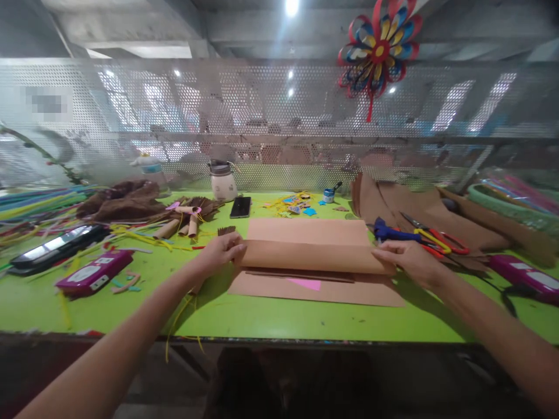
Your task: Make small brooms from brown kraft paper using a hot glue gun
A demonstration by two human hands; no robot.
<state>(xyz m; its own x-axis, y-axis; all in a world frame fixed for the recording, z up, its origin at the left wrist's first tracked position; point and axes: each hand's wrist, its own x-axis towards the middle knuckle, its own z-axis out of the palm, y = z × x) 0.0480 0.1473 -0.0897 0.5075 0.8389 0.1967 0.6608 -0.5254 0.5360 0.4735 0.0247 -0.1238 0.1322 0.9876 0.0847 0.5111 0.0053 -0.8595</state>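
Observation:
A sheet of brown paper point(305, 257) is stretched sideways between my two hands, its near edge curled. My left hand point(225, 249) pinches its left end, and my right hand point(402, 259) pinches the right end. Beneath it lies a larger flat brown sheet point(305, 230), showing behind and in front. Some dark brown strips point(301, 276) and a pink piece of paper point(305, 284) rest on that lower sheet. Close to my right hand is a blue glue gun point(395, 233). A small fringed brown piece point(226, 231) lies just beyond my left hand.
Scissors point(437, 240) and stacked brown paper point(410, 198) lie right. At left are a magenta box point(95, 272), rolled paper tubes point(187, 221) and a black case point(56, 247). A phone point(240, 207) and jar point(223, 181) stand farther back. A perforated screen point(279, 116) borders the green table point(279, 320).

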